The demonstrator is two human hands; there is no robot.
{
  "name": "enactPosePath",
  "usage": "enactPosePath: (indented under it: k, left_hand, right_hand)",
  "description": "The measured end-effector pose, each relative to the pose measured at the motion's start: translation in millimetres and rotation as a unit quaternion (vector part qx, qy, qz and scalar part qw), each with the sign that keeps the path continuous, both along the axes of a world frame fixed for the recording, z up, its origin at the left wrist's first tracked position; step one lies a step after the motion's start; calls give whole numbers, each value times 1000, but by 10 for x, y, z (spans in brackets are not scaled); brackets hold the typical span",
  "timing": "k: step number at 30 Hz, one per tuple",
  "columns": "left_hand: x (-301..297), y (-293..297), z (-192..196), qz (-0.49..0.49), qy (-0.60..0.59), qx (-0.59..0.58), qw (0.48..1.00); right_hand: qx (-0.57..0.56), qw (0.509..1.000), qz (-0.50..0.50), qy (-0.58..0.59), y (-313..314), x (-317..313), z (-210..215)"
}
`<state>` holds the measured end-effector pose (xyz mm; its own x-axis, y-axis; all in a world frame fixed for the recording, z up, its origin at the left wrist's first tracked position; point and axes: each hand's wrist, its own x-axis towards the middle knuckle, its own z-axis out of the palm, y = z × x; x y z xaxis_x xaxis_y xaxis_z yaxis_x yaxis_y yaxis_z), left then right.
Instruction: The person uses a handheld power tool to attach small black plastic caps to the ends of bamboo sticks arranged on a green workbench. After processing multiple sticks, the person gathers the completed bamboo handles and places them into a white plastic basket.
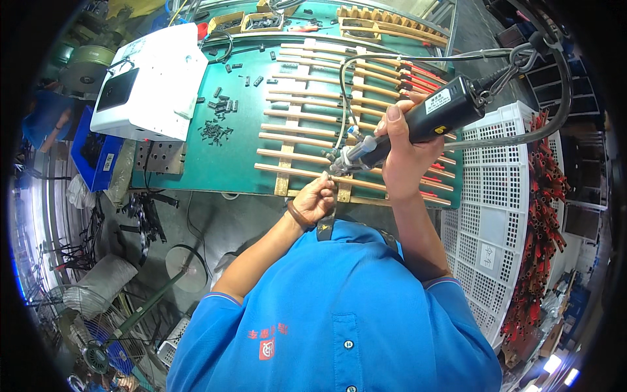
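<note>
My right hand [408, 147] is wrapped round a black electric screwdriver [447, 110], which slants down to the left. The driver's metal nose [346, 160] meets the nearer copper-coloured tubes, by a small black part. Beside that nose my left hand [315, 201] is closed in a pinch at the nearest tube [294, 171]. Whatever those fingertips hold is too small and hidden to make out. Several such tubes lie side by side across notched wooden strips [282, 184], with red sections at their right ends.
Loose black parts [215, 130] lie on the green table [196, 171]. A white machine [153, 85] and a blue bin [95, 153] stand at left. White crates [486, 215] with red-and-copper tubes flank the right side. The driver's cable and hose [516, 138] loop over the tubes.
</note>
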<state>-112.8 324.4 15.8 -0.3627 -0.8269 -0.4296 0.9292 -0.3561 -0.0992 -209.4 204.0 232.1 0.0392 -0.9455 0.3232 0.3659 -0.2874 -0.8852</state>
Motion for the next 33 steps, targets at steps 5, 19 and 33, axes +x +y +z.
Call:
enactPosePath:
  k: [5, 19, 33]
  left_hand:
    - [-3, 35, 36, 7, -73, 55, 996]
    - [-71, 3, 37, 5, -45, 30, 999]
    - [-80, 80, -99, -18, 16, 21, 999]
  right_hand:
    - [-3, 999, 7, 42, 24, -30, 8]
    - [7, 1000, 13, 22, 88, 31, 39]
    - [-9, 1000, 16, 11, 154, 35, 37]
